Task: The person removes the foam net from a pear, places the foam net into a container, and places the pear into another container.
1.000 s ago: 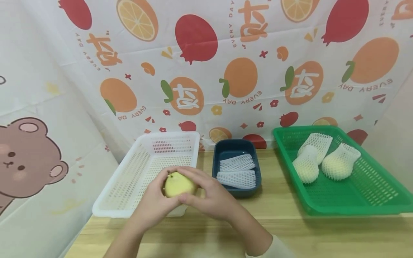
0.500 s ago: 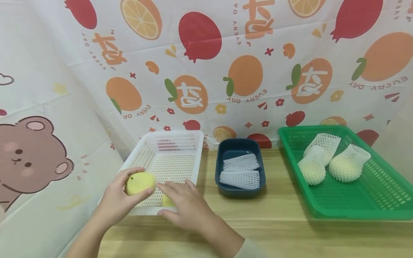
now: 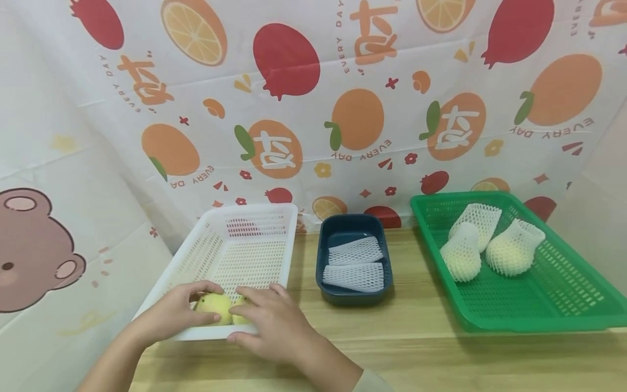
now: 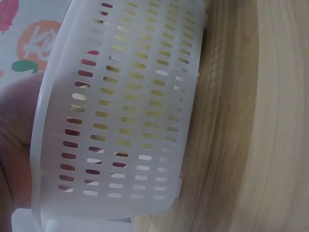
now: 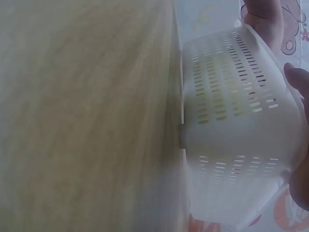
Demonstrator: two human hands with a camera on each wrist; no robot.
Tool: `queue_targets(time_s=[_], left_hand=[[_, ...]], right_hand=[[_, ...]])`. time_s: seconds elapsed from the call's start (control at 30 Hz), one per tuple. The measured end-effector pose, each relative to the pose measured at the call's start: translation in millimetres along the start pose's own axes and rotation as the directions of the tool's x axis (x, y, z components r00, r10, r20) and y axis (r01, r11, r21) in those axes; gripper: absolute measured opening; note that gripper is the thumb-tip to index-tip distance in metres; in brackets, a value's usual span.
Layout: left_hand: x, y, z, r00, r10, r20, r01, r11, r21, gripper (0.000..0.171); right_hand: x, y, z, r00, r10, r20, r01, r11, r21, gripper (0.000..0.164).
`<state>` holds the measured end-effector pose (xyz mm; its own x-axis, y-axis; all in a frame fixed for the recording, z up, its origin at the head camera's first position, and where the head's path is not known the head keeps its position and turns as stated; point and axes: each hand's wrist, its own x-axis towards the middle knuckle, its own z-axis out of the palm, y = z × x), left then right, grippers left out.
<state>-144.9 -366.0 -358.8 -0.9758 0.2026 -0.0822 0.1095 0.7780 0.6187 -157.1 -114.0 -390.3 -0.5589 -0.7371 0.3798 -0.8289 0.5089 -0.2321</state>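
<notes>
Pear in left hand, right hand loose; wrist views: yellow through basket slots

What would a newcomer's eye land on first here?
Probably the bright green plastic basket at right, holding pale fruit in white foam nets. Behind everything hangs a white fruit-print cloth. At left, the left hand holds a round yellow fruit inside the white plastic basket.

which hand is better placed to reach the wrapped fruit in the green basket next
The right hand, probably: it is nearer the green basket and its wrapped fruit. The left hand is farther away and holds a yellow fruit in the white basket.
</notes>
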Motion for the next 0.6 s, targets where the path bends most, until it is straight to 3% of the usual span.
queue_targets(time_s=[0.1,0.43,0.6], left_hand=[[1.9,-0.7,0.3,0.999,0.014,0.043,-0.013,1.0,-0.025,0.044],[1.2,-5.7,2.1,0.992,-0.009,0.127,0.009,1.0,0.001,0.05],[9.1,-1.0,3.9,0.991,-0.004,0.134,0.0,1.0,0.03,0.053]], right_hand=[[0,0,0,1.0,0.003,0.009,-0.003,1.0,-0.004,0.045],[1,-3,2,0.998,-0.01,0.065,0.011,1.0,-0.008,0.048],[0,6,-11,0.993,0.018,0.119,-0.027,0.997,0.077,0.051]])
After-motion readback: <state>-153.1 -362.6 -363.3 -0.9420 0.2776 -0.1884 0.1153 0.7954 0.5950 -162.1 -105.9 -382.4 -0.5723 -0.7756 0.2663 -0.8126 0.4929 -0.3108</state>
